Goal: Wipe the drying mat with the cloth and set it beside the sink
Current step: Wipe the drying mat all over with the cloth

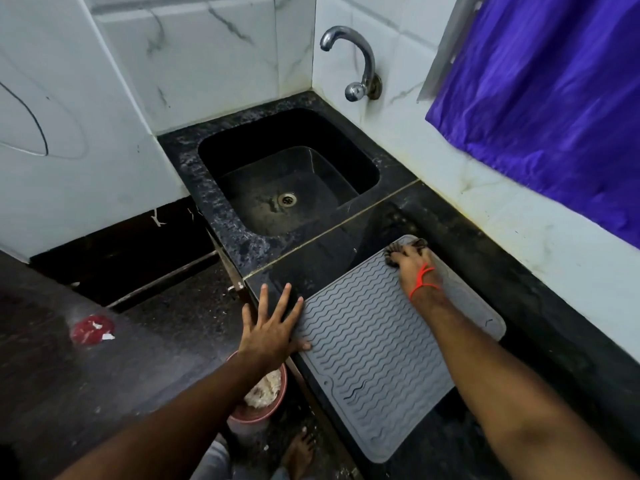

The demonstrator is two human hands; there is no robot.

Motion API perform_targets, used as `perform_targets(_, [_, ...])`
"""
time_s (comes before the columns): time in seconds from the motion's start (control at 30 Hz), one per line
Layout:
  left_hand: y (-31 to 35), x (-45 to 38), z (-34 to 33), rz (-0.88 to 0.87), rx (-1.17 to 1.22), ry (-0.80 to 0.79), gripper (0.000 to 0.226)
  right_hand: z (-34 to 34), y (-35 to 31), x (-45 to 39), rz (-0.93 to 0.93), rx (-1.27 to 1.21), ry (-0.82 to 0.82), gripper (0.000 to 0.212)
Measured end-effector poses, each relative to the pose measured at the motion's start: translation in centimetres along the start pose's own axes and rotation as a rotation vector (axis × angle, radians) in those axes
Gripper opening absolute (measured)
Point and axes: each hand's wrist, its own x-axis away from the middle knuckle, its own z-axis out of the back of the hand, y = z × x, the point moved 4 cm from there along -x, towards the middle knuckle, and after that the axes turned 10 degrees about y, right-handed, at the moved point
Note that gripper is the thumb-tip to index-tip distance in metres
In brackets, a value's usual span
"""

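A grey drying mat with wavy ridges lies flat on the black counter, just right of the black sink. My right hand presses a dark crumpled cloth onto the mat's far corner; the cloth mostly hides under the fingers. A red thread is tied around that wrist. My left hand lies flat with fingers spread on the counter's front-left edge, its thumb touching the mat's left edge.
A chrome tap juts from the tiled wall above the sink. A blue curtain hangs at the right. Below the counter stands a pink bucket; a red scrap lies on the dark floor. My bare foot shows below.
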Motion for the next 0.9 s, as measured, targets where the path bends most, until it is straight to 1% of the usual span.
perform_targets(0.07, [-0.2, 0.1, 0.1, -0.012, -0.012, -0.009, 0.099, -0.5, -3.6, 3.7, 0.162, 0.001, 0.008, 0.033])
perform_targets(0.13, [-0.6, 0.1, 0.1, -0.018, -0.024, -0.034, 0.106, -0.9, -7.6, 7.8, 0.294, -0.04, 0.052, 0.042])
perform_targets(0.17, [-0.6, 0.2, 0.1, -0.018, -0.028, -0.046, 0.111, -1.5, -9.3, 9.9, 0.38, -0.007, 0.054, 0.045])
perform_targets(0.23, [-0.7, 0.2, -0.1, -0.002, -0.039, -0.06, 0.119, -2.3, -13.5, 14.0, 0.523, 0.02, 0.018, 0.04])
perform_targets(0.3, [-0.8, 0.3, -0.2, 0.025, -0.049, -0.053, 0.127, -3.3, -16.0, 16.9, 0.596, 0.02, -0.041, 0.048])
perform_targets(0.37, [-1.0, 0.3, -0.3, 0.044, -0.039, -0.046, 0.13, -3.6, -16.3, 17.6, 0.604, 0.036, -0.043, 0.048])
perform_targets(0.47, [-1.0, 0.3, -0.2, 0.049, -0.019, -0.035, 0.123, -3.1, -15.0, 17.1, 0.676, 0.063, -0.059, 0.054])
perform_targets(0.57, [-1.1, 0.4, -0.2, 0.049, -0.015, -0.032, 0.123, -2.6, -13.9, 16.7, 0.773, 0.085, -0.019, 0.045])
perform_targets(0.73, [-1.1, 0.3, -0.4, 0.056, 0.008, -0.06, 0.125, -2.7, -13.3, 15.9, 0.894, 0.024, -0.091, 0.041])
perform_targets(0.83, [-1.2, 0.4, -0.5, 0.057, -0.005, -0.086, 0.125, -2.6, -13.0, 16.1, 0.972, -0.017, -0.1, 0.038])
perform_targets(0.9, [-1.1, 0.4, -0.5, 0.052, -0.013, -0.101, 0.126, -2.5, -12.3, 15.6, 0.988, -0.006, -0.104, 0.038])
